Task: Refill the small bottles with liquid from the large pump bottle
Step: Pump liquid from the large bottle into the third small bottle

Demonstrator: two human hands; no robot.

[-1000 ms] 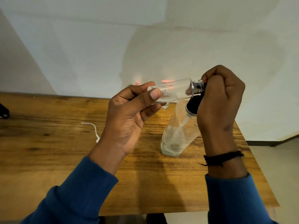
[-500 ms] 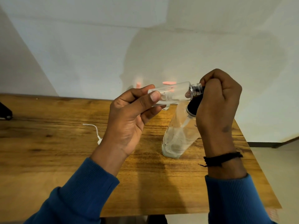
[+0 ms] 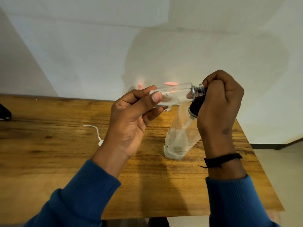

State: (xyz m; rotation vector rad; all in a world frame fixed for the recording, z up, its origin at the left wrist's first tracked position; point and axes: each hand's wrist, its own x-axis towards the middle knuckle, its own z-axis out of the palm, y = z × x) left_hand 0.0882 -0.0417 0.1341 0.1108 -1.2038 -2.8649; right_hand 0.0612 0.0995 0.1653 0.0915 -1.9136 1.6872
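Note:
My left hand (image 3: 131,118) holds a small clear bottle (image 3: 175,94) on its side above the table, thumb and fingers around its base end. The bottle's threaded neck points right and meets the black pump head (image 3: 196,106) of the large clear pump bottle (image 3: 178,138). That large bottle stands tilted on the wooden table (image 3: 65,161), with a little pale liquid at its bottom. My right hand (image 3: 219,105) is curled over the pump head and hides its nozzle. Whether liquid is flowing cannot be seen.
A thin white cable (image 3: 95,131) lies on the table left of my left wrist. A dark object (image 3: 5,112) sits at the table's far left edge. The table's right edge runs close beside the large bottle. A white wall stands behind.
Both hands and the two bottles stay almost where they were. The small bottle's neck sits slightly further onto the pump head.

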